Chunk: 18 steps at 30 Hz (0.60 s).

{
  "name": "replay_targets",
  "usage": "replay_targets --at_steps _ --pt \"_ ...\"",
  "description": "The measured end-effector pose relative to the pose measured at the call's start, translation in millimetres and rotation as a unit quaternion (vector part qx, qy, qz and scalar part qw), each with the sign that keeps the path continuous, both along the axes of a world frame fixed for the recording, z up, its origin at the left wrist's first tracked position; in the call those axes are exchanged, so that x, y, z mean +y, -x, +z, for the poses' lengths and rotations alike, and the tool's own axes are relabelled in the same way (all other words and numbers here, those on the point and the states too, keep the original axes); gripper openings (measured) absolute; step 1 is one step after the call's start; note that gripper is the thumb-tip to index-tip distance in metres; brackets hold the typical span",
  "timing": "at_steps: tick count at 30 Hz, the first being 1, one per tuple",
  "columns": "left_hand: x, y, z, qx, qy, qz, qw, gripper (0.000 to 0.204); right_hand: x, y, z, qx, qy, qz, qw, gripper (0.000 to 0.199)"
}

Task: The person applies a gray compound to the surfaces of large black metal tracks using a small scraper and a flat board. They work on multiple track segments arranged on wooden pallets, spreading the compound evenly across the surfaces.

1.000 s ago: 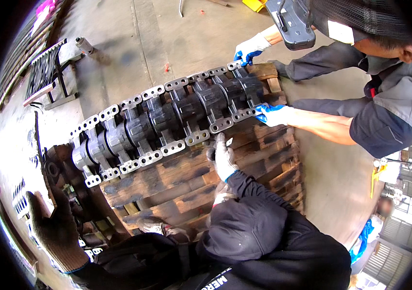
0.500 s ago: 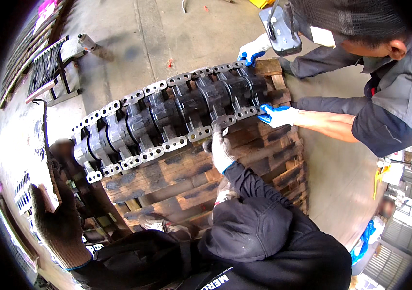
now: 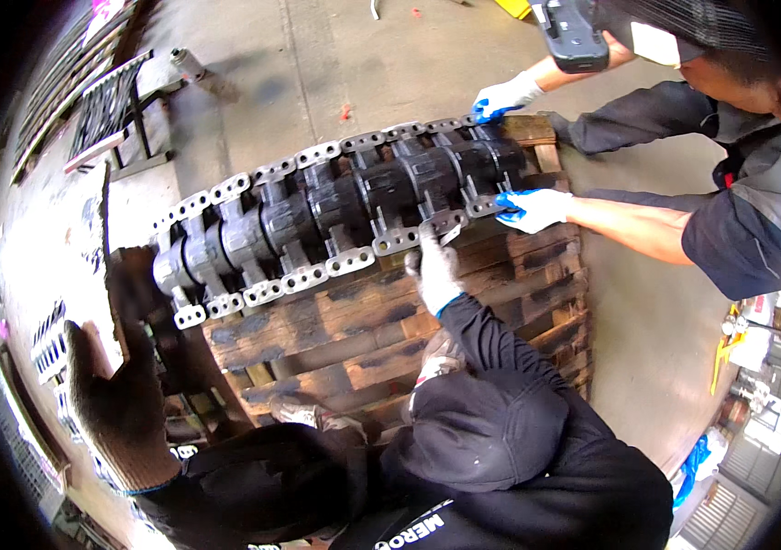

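Note:
A heavy track chain (image 3: 335, 215) of dark links with grey bolted lugs lies across a worn wooden pallet (image 3: 363, 330). My left hand (image 3: 106, 403), in a dark brown glove, is at the lower left with its fingers spread, beside the chain's dark left end. It holds nothing that I can see. My right hand is out of view. A person in a black cap (image 3: 473, 431) crouches just below me, with a white-gloved hand (image 3: 436, 270) on the chain's near edge. Another person in grey holds the chain's right end with two blue-and-white gloved hands (image 3: 533, 209), (image 3: 505, 96).
Bare concrete floor (image 3: 390, 64) lies beyond the pallet. A dark metal rack (image 3: 106, 115) stands at the upper left. Small metal parts lie along the left edge (image 3: 47, 344). A black device (image 3: 574, 37) hangs near the grey-clad person's chest.
My left hand has risen a little along the chain's left end. The capped person's white glove slid slightly right on the near edge. The other person's hands stay on the right end.

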<state>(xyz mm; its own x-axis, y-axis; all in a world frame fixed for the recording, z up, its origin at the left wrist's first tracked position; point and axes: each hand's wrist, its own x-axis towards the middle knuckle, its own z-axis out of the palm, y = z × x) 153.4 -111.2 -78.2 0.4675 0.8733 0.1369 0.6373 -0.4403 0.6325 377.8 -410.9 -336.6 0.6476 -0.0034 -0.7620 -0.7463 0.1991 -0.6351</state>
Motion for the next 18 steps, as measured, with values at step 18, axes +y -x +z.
replay_targets --at_steps 18 --pt "-11 -13 16 -0.193 0.220 -0.014 0.956 0.040 -1 7 -12 -0.008 -0.015 0.019 1.000 0.042"
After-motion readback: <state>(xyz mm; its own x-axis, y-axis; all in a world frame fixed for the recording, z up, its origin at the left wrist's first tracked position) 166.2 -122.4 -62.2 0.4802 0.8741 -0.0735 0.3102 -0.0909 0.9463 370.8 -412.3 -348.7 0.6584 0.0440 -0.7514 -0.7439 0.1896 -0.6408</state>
